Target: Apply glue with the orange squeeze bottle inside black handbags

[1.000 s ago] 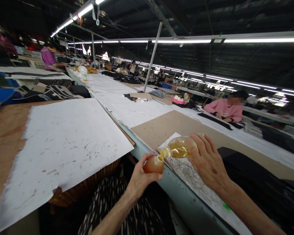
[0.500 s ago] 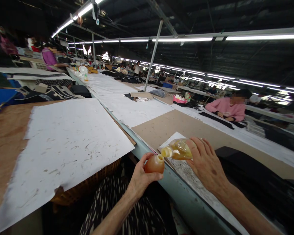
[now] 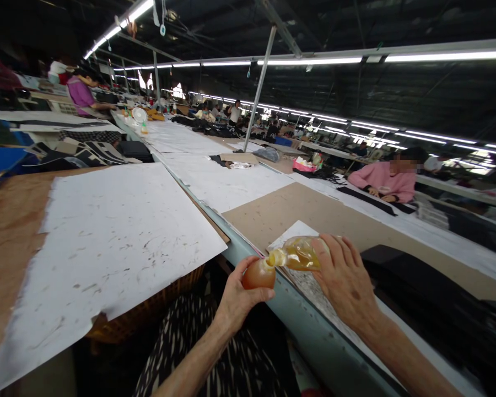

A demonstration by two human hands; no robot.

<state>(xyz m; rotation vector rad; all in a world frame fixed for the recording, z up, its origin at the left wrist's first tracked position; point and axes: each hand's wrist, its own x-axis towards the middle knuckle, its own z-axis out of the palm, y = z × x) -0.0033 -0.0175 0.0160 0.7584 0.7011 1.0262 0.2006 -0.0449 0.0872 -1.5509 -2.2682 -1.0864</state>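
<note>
My left hand (image 3: 240, 298) is wrapped round a small rounded bottle (image 3: 258, 275) of orange-amber liquid, its open neck facing up and to the right. From the right, my right hand (image 3: 345, 278) grips a larger clear bottle (image 3: 300, 253) with yellow liquid, tipped nearly level. The mouth of the clear bottle meets the neck of the small one, and yellow liquid shows in its neck. Both bottles are over the pale green table edge (image 3: 314, 325), beside a stained white sheet (image 3: 300, 229).
White paper (image 3: 124, 220) covers the left table, over a yellow basket (image 3: 119, 331). Brown board (image 3: 306, 204) lies ahead, black material (image 3: 430, 298) at the right. A person in pink (image 3: 386, 179) works across the table. A metal post (image 3: 259, 88) stands beyond.
The clear bottle has moved left with my right hand, and its mouth now meets the small bottle's neck. My left hand has barely moved.
</note>
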